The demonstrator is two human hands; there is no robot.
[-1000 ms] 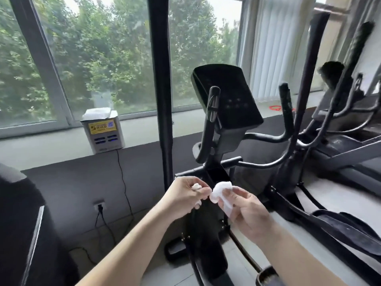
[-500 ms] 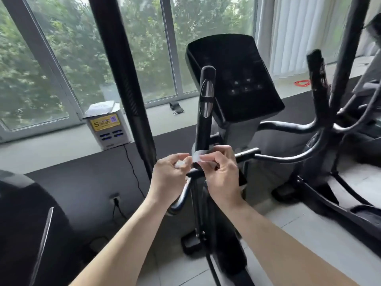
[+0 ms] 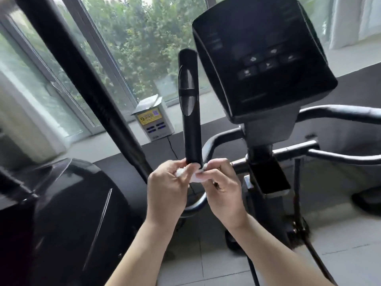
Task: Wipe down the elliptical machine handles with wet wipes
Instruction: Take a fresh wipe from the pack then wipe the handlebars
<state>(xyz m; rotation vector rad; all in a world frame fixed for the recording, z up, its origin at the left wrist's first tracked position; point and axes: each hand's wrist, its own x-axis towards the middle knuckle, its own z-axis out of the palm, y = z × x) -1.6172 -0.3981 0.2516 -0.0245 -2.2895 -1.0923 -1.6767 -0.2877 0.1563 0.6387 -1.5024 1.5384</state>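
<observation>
1. We find open room left of the upright handle (image 3: pixel 190 108), as far as the slanted black pole (image 3: pixel 82 79).
2. To the right, we note the console (image 3: pixel 261 58) just beside the upper grip; only a narrow gap remains.
3. The left hand (image 3: pixel 167 188) and right hand (image 3: pixel 224 190), both pinching the wipe (image 3: pixel 196 178), occupy the handle's base.
4. A curved bar (image 3: pixel 218 139) crosses behind that base.
5. A black shroud (image 3: pixel 72 203) fills the lower left.

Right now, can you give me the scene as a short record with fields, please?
left hand: pinches the wet wipe
right hand: pinches the same wipe
wipe position: at the lower end of the handle
handle: black, upright, left of the console
windowsill: small box with a yellow label
</observation>
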